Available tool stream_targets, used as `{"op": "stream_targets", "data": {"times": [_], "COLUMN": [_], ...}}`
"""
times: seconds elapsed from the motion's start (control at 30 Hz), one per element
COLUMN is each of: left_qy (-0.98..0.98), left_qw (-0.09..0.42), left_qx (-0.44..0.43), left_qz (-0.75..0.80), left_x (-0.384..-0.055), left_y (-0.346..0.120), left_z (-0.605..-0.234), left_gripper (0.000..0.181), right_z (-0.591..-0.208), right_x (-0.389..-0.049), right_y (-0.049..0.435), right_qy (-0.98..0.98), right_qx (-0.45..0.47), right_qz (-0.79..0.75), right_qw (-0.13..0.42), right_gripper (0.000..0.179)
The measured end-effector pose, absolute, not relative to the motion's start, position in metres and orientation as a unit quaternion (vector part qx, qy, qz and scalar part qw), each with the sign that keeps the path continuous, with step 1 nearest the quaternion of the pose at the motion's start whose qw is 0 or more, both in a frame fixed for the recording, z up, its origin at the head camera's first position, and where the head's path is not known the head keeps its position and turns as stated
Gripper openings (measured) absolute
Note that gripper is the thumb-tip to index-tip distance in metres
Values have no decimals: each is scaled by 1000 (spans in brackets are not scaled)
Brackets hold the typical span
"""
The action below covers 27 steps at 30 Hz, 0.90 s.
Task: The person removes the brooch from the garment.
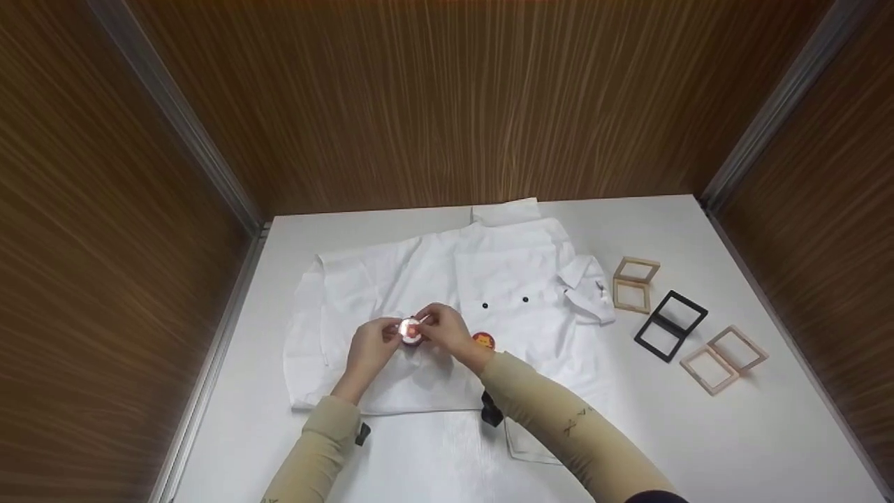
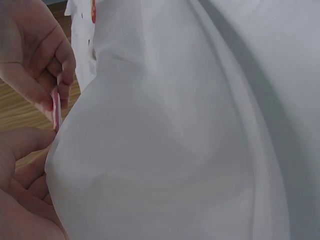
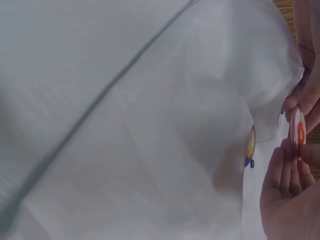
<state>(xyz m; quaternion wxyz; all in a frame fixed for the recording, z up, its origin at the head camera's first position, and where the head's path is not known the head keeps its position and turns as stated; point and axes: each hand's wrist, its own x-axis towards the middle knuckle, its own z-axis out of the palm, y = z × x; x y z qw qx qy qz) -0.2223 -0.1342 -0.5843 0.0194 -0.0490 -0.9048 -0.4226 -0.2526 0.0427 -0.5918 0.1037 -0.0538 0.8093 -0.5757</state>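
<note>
Over a white buttoned jacket [image 1: 391, 279] spread on the table, both hands meet at a small round pin badge [image 1: 410, 331] with a red figure on a pale face. The left hand [image 1: 370, 347] pinches the badge's edge, with jacket cloth bunched against its fingers. From the other side the right hand [image 1: 447, 330] grips the badge between thumb and fingers. In the right wrist view the badge [image 3: 299, 131] stands nearly edge-on beside the raised cloth. A red and yellow badge [image 1: 483, 339] lies on the jacket by the right wrist. A yellow and blue badge [image 3: 251, 145] shows on the cloth.
Right of the jacket lie three opened hinged frames: a tan one [image 1: 632, 297], a black one [image 1: 660, 337] and a pinkish one [image 1: 710, 369]. A folded white cloth [image 1: 529, 447] is partly under the right sleeve. Wood-grain panels [image 1: 447, 105] enclose the table.
</note>
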Motion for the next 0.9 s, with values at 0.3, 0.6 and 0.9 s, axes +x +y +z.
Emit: {"op": "stream_targets", "data": {"times": [0.3, 0.6, 0.9], "left_qy": [-909, -903, -895], "left_qw": [20, 12, -2], "left_qx": [-51, -55, -51], "left_qz": [-413, -427, -444], "left_x": [-224, -229, -232], "left_y": [-129, -125, -123], "left_z": [-587, -588, -589], "left_gripper": [22, 22, 22], "right_z": [-594, -597, -599], "right_x": [-253, -254, -256], "right_y": [46, 52, 57], "right_qy": [808, 807, 814], "right_qx": [-33, -21, -14], "right_qz": [-579, -581, -572], "right_qw": [104, 102, 95], "right_gripper": [11, 11, 13]}}
